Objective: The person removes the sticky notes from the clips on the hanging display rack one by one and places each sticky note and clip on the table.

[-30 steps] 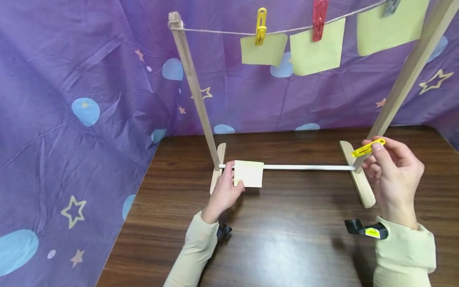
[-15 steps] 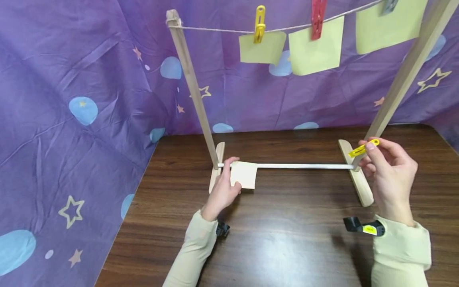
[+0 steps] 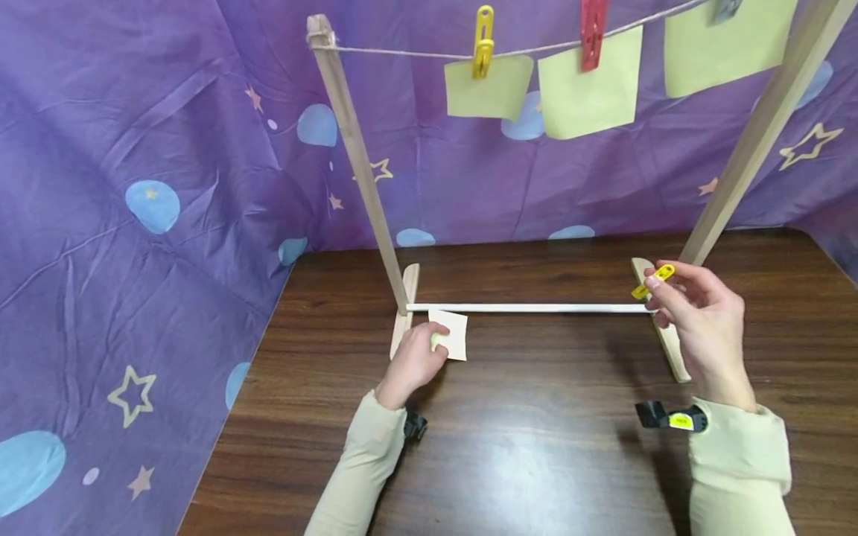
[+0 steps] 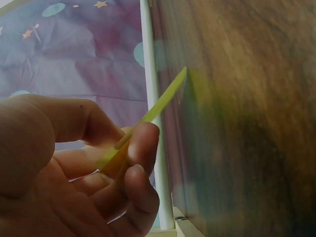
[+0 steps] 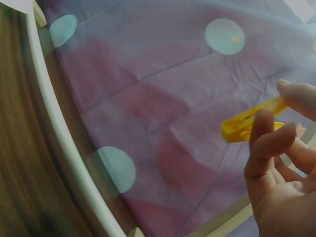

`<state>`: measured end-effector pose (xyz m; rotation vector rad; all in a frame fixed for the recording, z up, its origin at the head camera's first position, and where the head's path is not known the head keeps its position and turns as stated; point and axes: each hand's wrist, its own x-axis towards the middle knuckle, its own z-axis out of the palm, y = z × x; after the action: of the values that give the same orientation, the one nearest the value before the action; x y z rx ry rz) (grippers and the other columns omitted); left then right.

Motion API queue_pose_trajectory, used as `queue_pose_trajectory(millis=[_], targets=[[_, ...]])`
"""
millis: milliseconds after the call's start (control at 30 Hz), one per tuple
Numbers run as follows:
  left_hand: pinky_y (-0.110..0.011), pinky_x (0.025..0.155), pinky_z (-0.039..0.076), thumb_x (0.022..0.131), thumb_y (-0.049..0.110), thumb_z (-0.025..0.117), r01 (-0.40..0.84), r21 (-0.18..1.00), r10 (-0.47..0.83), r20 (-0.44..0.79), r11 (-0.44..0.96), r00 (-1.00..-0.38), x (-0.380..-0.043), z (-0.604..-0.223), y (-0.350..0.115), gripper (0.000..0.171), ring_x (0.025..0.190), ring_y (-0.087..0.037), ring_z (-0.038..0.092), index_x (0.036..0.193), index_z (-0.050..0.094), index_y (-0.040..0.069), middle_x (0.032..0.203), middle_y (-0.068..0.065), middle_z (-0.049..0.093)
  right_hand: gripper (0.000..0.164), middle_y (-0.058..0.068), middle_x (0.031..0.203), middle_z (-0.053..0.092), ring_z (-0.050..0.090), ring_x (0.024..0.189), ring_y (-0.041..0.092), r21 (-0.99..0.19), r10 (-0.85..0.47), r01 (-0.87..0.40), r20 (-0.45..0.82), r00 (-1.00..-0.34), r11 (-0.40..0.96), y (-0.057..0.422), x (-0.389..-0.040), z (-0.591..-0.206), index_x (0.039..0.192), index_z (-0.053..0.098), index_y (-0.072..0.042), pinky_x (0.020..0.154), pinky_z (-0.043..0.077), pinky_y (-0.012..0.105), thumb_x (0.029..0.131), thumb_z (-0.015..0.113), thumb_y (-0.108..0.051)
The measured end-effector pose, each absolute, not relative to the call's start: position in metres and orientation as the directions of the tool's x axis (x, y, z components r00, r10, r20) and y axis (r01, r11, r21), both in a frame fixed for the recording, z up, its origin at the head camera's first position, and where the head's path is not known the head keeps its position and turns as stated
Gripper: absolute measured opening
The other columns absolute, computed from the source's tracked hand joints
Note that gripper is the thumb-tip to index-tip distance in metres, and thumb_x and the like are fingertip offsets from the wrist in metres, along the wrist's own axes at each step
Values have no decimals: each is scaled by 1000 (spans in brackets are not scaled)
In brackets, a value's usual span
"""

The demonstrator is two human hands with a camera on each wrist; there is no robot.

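A small pale yellow sticky note (image 3: pixel 455 336) is pinched between the thumb and fingers of my left hand (image 3: pixel 417 359), just in front of the white rod's left end. In the left wrist view the note (image 4: pixel 165 98) appears nearly edge-on, and part of it is hidden by fingers. My right hand (image 3: pixel 709 327) pinches a yellow clothespin (image 3: pixel 653 283) beside the rack's right post. From the right wrist, the clothespin (image 5: pixel 242 123) points away from the fingertips. Above, a string (image 3: pixel 402 52) carries yellow notes, one (image 3: pixel 489 88) under a yellow clothespin (image 3: pixel 483 45).
The wooden rack has a left post (image 3: pixel 355 156), a right post (image 3: pixel 764 141) and a white rod (image 3: pixel 536 307) low between them. A red clothespin (image 3: pixel 593 33) and a grey clothespin (image 3: pixel 727 9) hold larger notes. Behind the brown table (image 3: pixel 523 447) hangs a purple cloth (image 3: pixel 201 134).
My left fingers have curled further over the sticky note, which has shifted slightly left and down. My right hand has moved left with the clothespin, which now tilts more steeply.
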<state>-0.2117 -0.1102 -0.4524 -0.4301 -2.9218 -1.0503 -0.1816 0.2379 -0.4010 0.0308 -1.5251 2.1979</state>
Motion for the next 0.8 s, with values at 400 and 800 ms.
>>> queue_pose_trajectory(millis=[400, 800], targets=[[-43, 91, 51, 83, 5, 59, 261, 581, 274, 68, 771, -959, -212, -459, -113, 23, 107, -33, 64, 104, 69, 2, 109, -15, 70, 28, -18, 68, 66, 54, 52, -1, -942, 80, -107, 139, -987, 318, 240, -188, -422, 105, 66, -26, 46, 44, 20, 83, 75, -12], [-47, 83, 53, 80, 3, 66, 225, 507, 236, 43, 832, -971, -209, -465, -115, 36, 102, -36, 63, 115, 62, 3, 109, -19, 67, 37, -5, 62, 63, 55, 53, 4, -828, -105, -136, 94, -990, 544, 224, -194, -439, 114, 60, 2, 49, 45, 23, 83, 74, -13]])
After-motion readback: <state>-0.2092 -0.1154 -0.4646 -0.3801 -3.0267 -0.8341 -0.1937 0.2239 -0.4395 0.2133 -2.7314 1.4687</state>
